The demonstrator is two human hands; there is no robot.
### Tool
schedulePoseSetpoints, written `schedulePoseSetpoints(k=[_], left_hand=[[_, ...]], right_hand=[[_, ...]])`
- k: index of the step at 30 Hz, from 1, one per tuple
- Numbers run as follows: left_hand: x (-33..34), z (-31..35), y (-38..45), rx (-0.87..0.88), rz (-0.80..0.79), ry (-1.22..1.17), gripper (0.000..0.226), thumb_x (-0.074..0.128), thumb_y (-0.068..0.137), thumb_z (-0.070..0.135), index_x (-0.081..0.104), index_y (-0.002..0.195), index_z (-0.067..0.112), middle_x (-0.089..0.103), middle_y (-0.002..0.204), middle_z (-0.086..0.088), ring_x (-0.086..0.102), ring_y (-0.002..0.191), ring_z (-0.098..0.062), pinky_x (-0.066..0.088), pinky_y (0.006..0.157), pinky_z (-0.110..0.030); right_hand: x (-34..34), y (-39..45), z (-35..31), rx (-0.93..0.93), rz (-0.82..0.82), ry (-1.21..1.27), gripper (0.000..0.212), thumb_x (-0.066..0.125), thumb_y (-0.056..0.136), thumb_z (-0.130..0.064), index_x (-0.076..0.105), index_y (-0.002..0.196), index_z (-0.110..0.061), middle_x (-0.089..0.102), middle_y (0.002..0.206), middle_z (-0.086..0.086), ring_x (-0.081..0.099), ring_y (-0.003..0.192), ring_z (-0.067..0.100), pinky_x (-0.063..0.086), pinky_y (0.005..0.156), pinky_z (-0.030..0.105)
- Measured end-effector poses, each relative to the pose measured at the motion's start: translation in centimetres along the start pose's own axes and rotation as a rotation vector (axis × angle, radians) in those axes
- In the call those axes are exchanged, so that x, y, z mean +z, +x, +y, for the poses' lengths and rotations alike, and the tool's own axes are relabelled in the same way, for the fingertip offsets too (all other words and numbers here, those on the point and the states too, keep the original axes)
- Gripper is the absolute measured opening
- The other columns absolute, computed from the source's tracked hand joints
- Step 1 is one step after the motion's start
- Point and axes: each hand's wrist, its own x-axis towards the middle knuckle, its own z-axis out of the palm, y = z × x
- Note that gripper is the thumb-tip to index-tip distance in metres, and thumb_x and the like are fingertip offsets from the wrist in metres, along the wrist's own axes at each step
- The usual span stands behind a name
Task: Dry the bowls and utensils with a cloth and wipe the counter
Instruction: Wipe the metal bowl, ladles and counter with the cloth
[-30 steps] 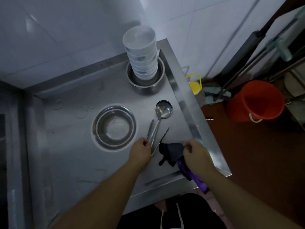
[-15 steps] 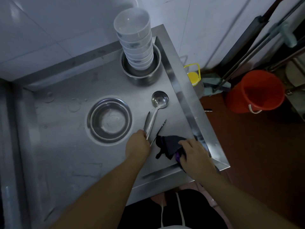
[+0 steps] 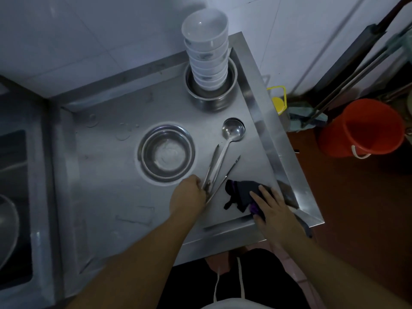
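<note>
On the steel counter (image 3: 107, 197) lie a ladle (image 3: 231, 132) and metal tongs (image 3: 223, 172), their handles bunched together near me. My left hand (image 3: 189, 195) is closed around those handle ends. A dark purple cloth (image 3: 239, 194) lies crumpled right of the utensils; my right hand (image 3: 274, 208) rests flat on it, fingers spread, near the counter's front right corner. A steel bowl (image 3: 166, 152) sits mid-counter. A stack of white bowls (image 3: 206, 52) stands in a steel pot (image 3: 211, 99) at the back.
Raised rims (image 3: 267, 139) run along the counter's right and front edges. Water drops (image 3: 124, 132) lie left of the steel bowl. A sink basin (image 3: 13, 208) is at the far left. On the floor to the right stand an orange bucket (image 3: 361, 128) and a yellow-capped bottle (image 3: 278, 103).
My right hand has gone from pinching the cloth to lying flat on it, fingers spread. My left hand stays on the utensil handles. The camera view shifted.
</note>
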Motion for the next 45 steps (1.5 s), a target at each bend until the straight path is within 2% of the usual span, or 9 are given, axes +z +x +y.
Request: schedulePoseSetpoints(k=[5,12,15,19,23,28,34,41,45], left_hand=[[-2.6,-6.4,-1.8,-0.072,0.077,-0.043,0.024,0.055,0.1,0.019,0.067,0.121,0.016,0.072,0.115,-0.008,0.068,0.1,-0.03,0.05,0.078,-0.035],[-5.2,-16.9,-3.3,-0.182,0.122,-0.106,0.024,0.049,0.106,0.017,0.067,0.123,0.015,0.072,0.112,-0.01,0.06,0.081,-0.023,0.048,0.073,-0.035],[-6.2,-21.1,-3.5,-0.209,0.116,-0.124,0.029,0.045,0.107,0.017,0.065,0.128,0.017,0.071,0.114,-0.009,0.066,0.088,-0.03,0.055,0.078,-0.041],[-8.4,-26.4,-4.0,-0.192,0.128,-0.146,0.032,0.042,0.109,0.017,0.063,0.133,0.014,0.069,0.125,-0.01,0.066,0.101,-0.034,0.057,0.088,-0.048],[-10.9,-31.6,-4.3,-0.102,0.124,-0.112,0.031,0.042,0.108,0.012,0.064,0.129,0.013,0.068,0.124,-0.01,0.064,0.102,-0.033,0.056,0.087,-0.047],[-12.4,-36.1,-3.8,-0.048,0.159,-0.164,0.035,0.044,0.104,0.002,0.068,0.127,0.011,0.067,0.123,-0.008,0.062,0.105,-0.026,0.052,0.087,-0.038],[-12.7,-37.9,-2.8,0.02,0.15,-0.248,0.031,0.045,0.105,0.005,0.068,0.121,0.015,0.064,0.115,0.001,0.06,0.104,-0.02,0.054,0.092,-0.039],[-15.1,-38.6,-2.1,0.135,0.269,-0.362,0.027,0.048,0.104,0.003,0.07,0.117,0.014,0.064,0.106,0.005,0.058,0.097,-0.011,0.049,0.086,-0.021],[-16.6,-39.2,-0.9,0.143,0.309,-0.361,0.028,0.045,0.104,0.004,0.069,0.115,0.015,0.061,0.102,0.009,0.057,0.095,-0.009,0.042,0.082,-0.01]], right_hand=[[2.1,-2.1,0.2,-0.162,0.017,-0.125,0.062,0.055,0.101,-0.038,0.039,0.161,-0.036,0.029,0.171,-0.007,0.031,0.157,0.032,0.035,0.123,0.049],[4.6,-2.3,-3.9,-0.249,-0.099,-0.219,0.059,0.04,0.109,-0.043,0.014,0.162,-0.044,0.007,0.172,-0.016,0.01,0.163,0.023,0.017,0.13,0.041],[6.6,-2.5,-8.0,-0.281,-0.135,-0.242,0.058,0.02,0.106,-0.052,0.011,0.162,-0.042,0.003,0.174,-0.014,0.003,0.163,0.022,0.016,0.131,0.043],[10.2,-2.5,-15.5,-0.296,-0.147,-0.268,0.06,0.027,0.109,-0.05,0.007,0.164,-0.041,-0.003,0.174,-0.014,-0.004,0.163,0.022,0.016,0.13,0.043],[14.0,-2.2,-23.3,-0.318,-0.147,-0.307,0.063,0.009,0.105,-0.056,0.006,0.166,-0.041,-0.008,0.174,-0.014,-0.01,0.162,0.022,0.015,0.13,0.044],[17.6,-0.5,-30.3,-0.396,-0.12,-0.355,0.058,0.023,0.11,-0.049,0.019,0.167,-0.04,0.005,0.176,-0.011,0.003,0.164,0.025,0.014,0.128,0.046],[16.4,6.5,-32.0,-0.487,-0.017,-0.43,0.062,0.036,0.102,-0.038,0.034,0.163,-0.031,0.033,0.171,0.002,0.032,0.156,0.038,0.032,0.124,0.055],[13.5,16.3,-35.7,-0.165,0.309,-0.244,0.061,0.031,0.106,-0.035,0.026,0.166,-0.027,0.027,0.174,0.008,0.022,0.16,0.036,0.017,0.13,0.053],[15.4,16.0,-38.6,-0.118,0.338,-0.211,0.061,0.032,0.108,-0.033,0.024,0.168,-0.022,0.019,0.176,0.009,0.016,0.161,0.037,0.016,0.13,0.054]])
